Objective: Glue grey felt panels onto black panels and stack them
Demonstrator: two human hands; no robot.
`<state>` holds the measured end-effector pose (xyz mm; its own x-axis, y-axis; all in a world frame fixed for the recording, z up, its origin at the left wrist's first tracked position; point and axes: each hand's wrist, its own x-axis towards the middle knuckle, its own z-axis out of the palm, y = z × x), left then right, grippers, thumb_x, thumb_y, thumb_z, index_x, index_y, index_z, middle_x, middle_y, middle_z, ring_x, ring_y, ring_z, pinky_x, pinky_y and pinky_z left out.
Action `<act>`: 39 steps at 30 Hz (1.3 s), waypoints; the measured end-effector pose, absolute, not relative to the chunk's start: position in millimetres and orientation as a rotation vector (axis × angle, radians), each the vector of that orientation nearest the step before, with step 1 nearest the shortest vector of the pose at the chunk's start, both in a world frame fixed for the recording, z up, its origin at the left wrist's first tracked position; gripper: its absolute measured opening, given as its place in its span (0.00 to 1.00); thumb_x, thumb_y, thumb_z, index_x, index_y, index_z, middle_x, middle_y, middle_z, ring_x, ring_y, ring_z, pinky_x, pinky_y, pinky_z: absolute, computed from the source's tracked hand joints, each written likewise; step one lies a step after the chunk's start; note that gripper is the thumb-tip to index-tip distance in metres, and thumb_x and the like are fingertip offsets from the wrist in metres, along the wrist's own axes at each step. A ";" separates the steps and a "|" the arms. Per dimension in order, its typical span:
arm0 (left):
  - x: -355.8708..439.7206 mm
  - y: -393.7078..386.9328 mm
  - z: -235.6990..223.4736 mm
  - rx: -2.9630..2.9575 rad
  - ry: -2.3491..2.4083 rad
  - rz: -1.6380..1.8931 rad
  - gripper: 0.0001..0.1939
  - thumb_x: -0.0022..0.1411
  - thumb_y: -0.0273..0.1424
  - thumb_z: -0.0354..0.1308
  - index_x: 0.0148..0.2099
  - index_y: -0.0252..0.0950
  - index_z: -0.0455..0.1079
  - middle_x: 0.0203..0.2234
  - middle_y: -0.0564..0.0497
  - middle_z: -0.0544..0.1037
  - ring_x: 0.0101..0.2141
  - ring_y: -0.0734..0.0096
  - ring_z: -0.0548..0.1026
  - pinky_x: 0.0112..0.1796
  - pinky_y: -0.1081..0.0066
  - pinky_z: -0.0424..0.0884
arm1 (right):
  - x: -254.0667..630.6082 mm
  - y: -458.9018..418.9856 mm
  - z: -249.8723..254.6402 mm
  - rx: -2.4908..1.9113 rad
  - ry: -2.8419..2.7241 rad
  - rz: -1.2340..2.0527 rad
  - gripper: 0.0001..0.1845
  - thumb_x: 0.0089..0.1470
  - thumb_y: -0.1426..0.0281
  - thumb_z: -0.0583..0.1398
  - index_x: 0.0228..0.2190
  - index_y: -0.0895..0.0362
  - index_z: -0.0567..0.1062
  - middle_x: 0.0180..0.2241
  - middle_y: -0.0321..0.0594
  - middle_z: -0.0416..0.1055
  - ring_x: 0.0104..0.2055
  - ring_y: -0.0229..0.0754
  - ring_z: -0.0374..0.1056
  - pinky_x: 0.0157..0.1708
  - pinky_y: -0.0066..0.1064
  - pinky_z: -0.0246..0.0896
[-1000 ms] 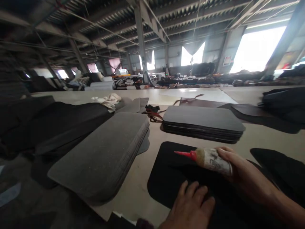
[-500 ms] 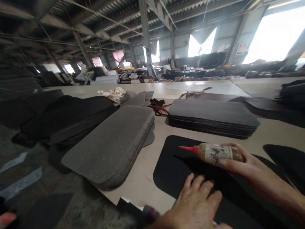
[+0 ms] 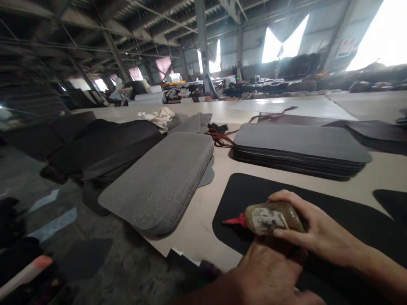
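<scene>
My right hand (image 3: 305,224) is wrapped round a squeeze bottle (image 3: 267,218) with a smeared pale label and a red nozzle. The bottle lies nearly level, its nozzle tip pointing left, close over the left end of a black rounded-corner sheet (image 3: 244,190); whether the tip touches I cannot tell. Under the bottle, my left hand (image 3: 267,271) rests on the near part of that sheet, palm down and fingers stretched out. The bottle hides some of its fingertips.
Left of the sheet is a thick stack of grey rounded panels (image 3: 159,182); a second stack (image 3: 299,144) stands behind it. Brown cords (image 3: 221,137) lie between them. Dark material (image 3: 108,144) covers the far left. Another black piece (image 3: 389,201) lies right.
My right hand has brought the bottle left and down, so its nozzle is nearer the sheet's left end and the bottle now overlaps my left hand. The camera view has shifted slightly.
</scene>
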<state>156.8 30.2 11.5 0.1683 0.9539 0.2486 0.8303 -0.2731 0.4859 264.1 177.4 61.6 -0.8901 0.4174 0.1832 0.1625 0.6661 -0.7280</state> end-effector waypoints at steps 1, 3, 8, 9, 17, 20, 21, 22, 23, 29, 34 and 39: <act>156.9 30.4 10.3 2.189 1.714 0.775 0.44 0.65 0.47 0.59 0.74 0.48 0.40 0.72 0.52 0.48 0.69 0.47 0.50 0.67 0.50 0.53 | 260.9 175.7 61.9 -0.437 -2.560 1.078 0.27 0.55 0.53 0.67 0.51 0.51 0.68 0.47 0.40 0.70 0.46 0.47 0.69 0.45 0.34 0.68; 157.1 31.1 8.3 2.157 1.678 0.809 0.43 0.64 0.46 0.61 0.73 0.50 0.42 0.71 0.54 0.52 0.67 0.48 0.55 0.66 0.52 0.57 | 255.0 173.0 62.1 -0.394 -2.579 1.117 0.26 0.56 0.53 0.66 0.50 0.51 0.68 0.46 0.39 0.69 0.45 0.46 0.69 0.44 0.33 0.67; 156.7 33.1 8.1 2.114 1.658 0.831 0.37 0.64 0.45 0.60 0.70 0.46 0.53 0.67 0.52 0.61 0.64 0.51 0.62 0.63 0.57 0.62 | 246.1 170.3 61.3 -0.314 -2.624 1.121 0.23 0.57 0.55 0.66 0.49 0.51 0.68 0.45 0.38 0.69 0.43 0.45 0.68 0.41 0.32 0.66; 156.6 33.4 8.3 2.109 1.663 0.813 0.36 0.65 0.45 0.60 0.70 0.45 0.53 0.66 0.50 0.62 0.63 0.51 0.62 0.63 0.57 0.63 | 245.5 170.1 61.2 -0.307 -2.636 1.111 0.23 0.57 0.55 0.66 0.49 0.51 0.68 0.45 0.38 0.68 0.42 0.44 0.68 0.41 0.32 0.65; 157.7 33.0 5.1 2.080 1.644 0.853 0.34 0.64 0.44 0.60 0.68 0.45 0.57 0.64 0.51 0.65 0.60 0.53 0.67 0.63 0.58 0.63 | 242.2 170.9 63.6 -0.255 -2.685 1.068 0.20 0.58 0.56 0.65 0.47 0.51 0.69 0.44 0.36 0.68 0.41 0.42 0.67 0.39 0.31 0.63; 157.8 32.1 4.7 2.092 1.637 0.864 0.37 0.64 0.45 0.60 0.71 0.47 0.52 0.66 0.53 0.62 0.62 0.52 0.63 0.65 0.57 0.60 | 240.7 170.9 68.1 -0.234 -2.706 1.035 0.18 0.58 0.58 0.65 0.46 0.51 0.69 0.43 0.36 0.68 0.41 0.42 0.67 0.39 0.31 0.62; 157.6 31.7 5.1 2.093 1.637 0.858 0.38 0.64 0.45 0.60 0.71 0.48 0.49 0.67 0.53 0.61 0.63 0.52 0.62 0.65 0.56 0.59 | 240.2 171.0 70.2 -0.225 -2.715 1.022 0.18 0.58 0.59 0.65 0.46 0.51 0.69 0.43 0.35 0.68 0.41 0.42 0.67 0.39 0.31 0.62; 157.2 31.4 5.8 2.096 1.638 0.847 0.40 0.65 0.45 0.60 0.72 0.49 0.46 0.68 0.53 0.59 0.65 0.51 0.60 0.66 0.54 0.57 | 239.6 171.2 72.3 -0.211 -2.725 1.010 0.17 0.58 0.59 0.65 0.46 0.51 0.69 0.43 0.35 0.68 0.41 0.42 0.67 0.39 0.31 0.62; 156.6 31.0 6.7 2.101 1.640 0.832 0.41 0.65 0.46 0.59 0.73 0.48 0.44 0.69 0.53 0.57 0.66 0.51 0.57 0.67 0.53 0.55 | 238.8 171.7 74.3 -0.199 -2.734 0.993 0.17 0.59 0.59 0.65 0.45 0.51 0.69 0.43 0.35 0.68 0.41 0.42 0.67 0.39 0.31 0.62; 153.3 30.5 7.8 2.123 1.656 0.697 0.36 0.68 0.54 0.50 0.69 0.39 0.54 0.71 0.44 0.48 0.70 0.46 0.40 0.68 0.42 0.41 | 226.1 187.2 78.2 -0.216 -2.734 0.784 0.16 0.59 0.59 0.64 0.46 0.51 0.69 0.44 0.36 0.69 0.41 0.43 0.68 0.39 0.33 0.61; 152.0 34.1 4.6 2.085 1.597 0.644 0.36 0.69 0.55 0.46 0.68 0.35 0.56 0.68 0.39 0.57 0.69 0.46 0.48 0.67 0.40 0.42 | 212.6 210.8 75.6 -0.314 -2.679 0.648 0.18 0.58 0.56 0.63 0.47 0.50 0.70 0.43 0.38 0.71 0.41 0.46 0.69 0.39 0.36 0.61; 148.8 37.5 2.6 2.120 1.585 0.602 0.36 0.69 0.55 0.46 0.66 0.34 0.58 0.68 0.38 0.57 0.70 0.47 0.46 0.67 0.42 0.40 | 200.4 237.0 74.3 -0.413 -2.651 0.480 0.15 0.58 0.59 0.61 0.46 0.49 0.69 0.42 0.36 0.70 0.40 0.47 0.69 0.38 0.36 0.59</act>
<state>148.8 37.5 2.6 0.2546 0.9630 0.0889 0.7791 -0.2587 0.5711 200.4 237.0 74.3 -0.8707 0.3536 0.3420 0.2113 0.8966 -0.3891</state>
